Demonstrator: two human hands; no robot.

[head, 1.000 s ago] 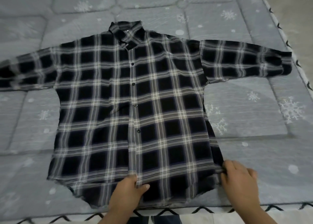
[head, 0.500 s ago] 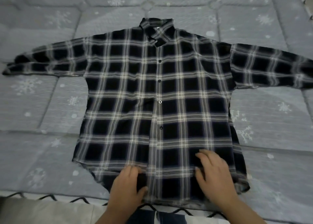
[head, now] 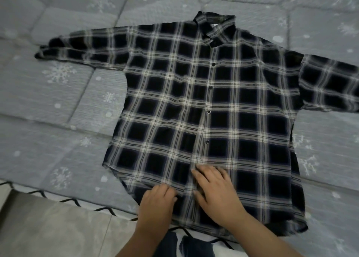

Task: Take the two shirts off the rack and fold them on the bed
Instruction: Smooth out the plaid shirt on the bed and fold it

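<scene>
One black-and-white plaid shirt lies flat and face up on the grey snowflake-patterned bed, buttoned, collar at the far side and both sleeves spread out sideways. The right sleeve runs out of view. My left hand rests on the bottom hem just left of the button strip, fingers bent onto the cloth. Beside it, my right hand lies flat on the strip with its fingers spread. No second shirt or rack is in view.
The bed's near edge, with black zigzag trim, runs diagonally across the lower left. Beyond it lies pale tiled floor. Dark trouser legs show at the bottom, under my arms.
My right hand has slid from the hem's right corner to the middle, next to my left hand. The view has swung left, so the shirt sits further right in frame.
</scene>
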